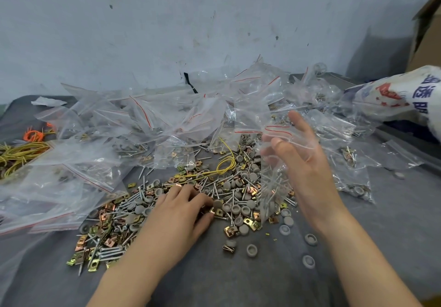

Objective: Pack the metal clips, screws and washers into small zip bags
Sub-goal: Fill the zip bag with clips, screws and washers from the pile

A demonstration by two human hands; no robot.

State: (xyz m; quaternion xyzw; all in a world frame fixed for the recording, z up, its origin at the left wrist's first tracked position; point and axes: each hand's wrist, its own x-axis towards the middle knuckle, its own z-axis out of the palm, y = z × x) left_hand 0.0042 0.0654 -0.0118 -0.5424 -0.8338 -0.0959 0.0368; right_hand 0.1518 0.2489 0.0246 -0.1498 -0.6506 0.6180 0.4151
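A loose heap of brass-coloured metal clips [93, 262], silver screws [112, 251] and grey round washers [251, 250] covers the middle of the grey cloth. My left hand [183, 211] lies palm down on the heap, its fingertips pinched on small parts near a clip. My right hand [303, 161] holds up a small clear zip bag [274, 182] with a red seal line. The bag hangs mouth up and has screws and washers inside.
Many filled zip bags [143, 120] are piled at the back and left against the wall. Yellow and orange wire ties [21, 151] lie at far left. A printed white sack [405, 96] and a cardboard box [427, 32] stand at right. A yellow wire loop [226, 163] rests on the heap.
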